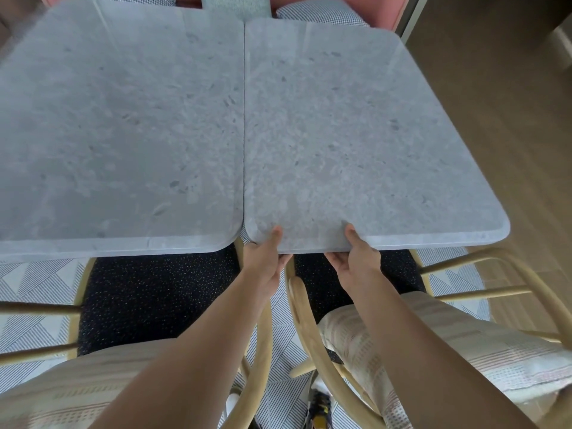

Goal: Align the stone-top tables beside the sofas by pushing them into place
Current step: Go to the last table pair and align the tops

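Forearms reach out over two chairs (154, 298); left hand (263, 258) and right hand (356, 258) each clasp the near edge of the right table (356, 134), thumb on top, fingers curled under. It sits tight against the left table (123, 119), with only a thin seam between, far ends toward the pink sofa (387, 10); its far edge looks slightly short of its neighbour's, though lens warp may explain that. Step judged: final squaring push; next move calls for an even forward shove from both hands, seam kept shut.
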